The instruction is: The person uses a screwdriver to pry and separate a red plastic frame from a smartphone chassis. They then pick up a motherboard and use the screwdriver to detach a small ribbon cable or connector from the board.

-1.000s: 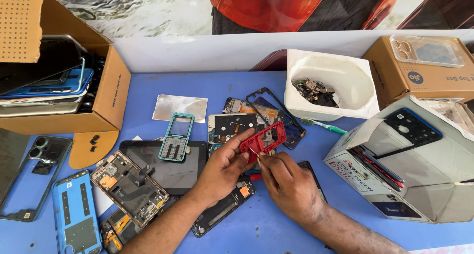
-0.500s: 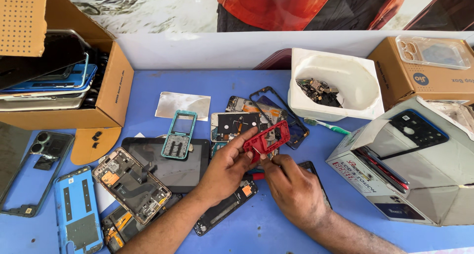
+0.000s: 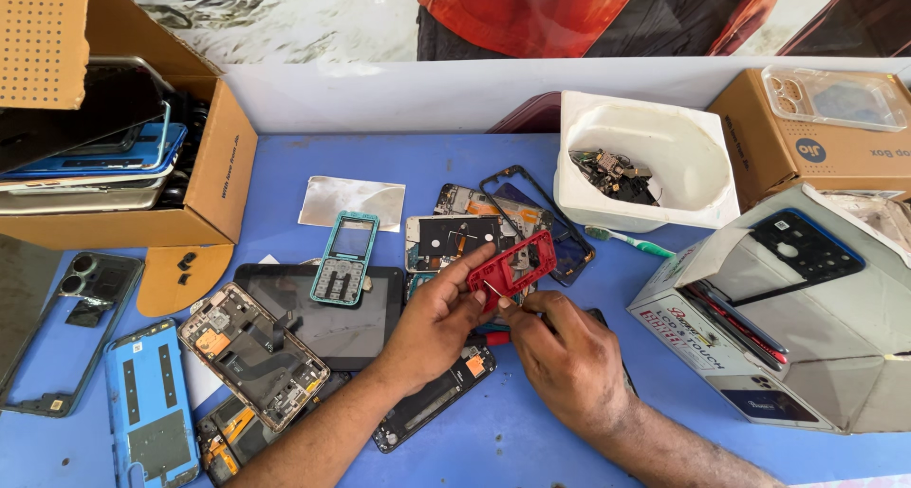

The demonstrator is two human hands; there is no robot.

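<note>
My left hand (image 3: 438,319) grips a small red phone frame (image 3: 513,262) by its lower left edge, held tilted above the blue table (image 3: 446,165). My right hand (image 3: 567,355) pinches a thin metal tool (image 3: 494,290) whose tip touches the red frame's lower side. Under both hands lie opened phone bodies, among them a dark one with an orange part (image 3: 438,401) and a black board-covered one (image 3: 455,241).
A teal keypad frame (image 3: 344,259) rests on a dark tablet (image 3: 323,313). A white tub of small parts (image 3: 645,161) and a green toothbrush (image 3: 626,242) lie beyond. Cardboard boxes stand left (image 3: 204,180) and right (image 3: 807,317). A person in red stands behind the table.
Both hands and the red frame have stayed in nearly the same place; my right hand's tool has shifted slightly against the frame's lower edge.
</note>
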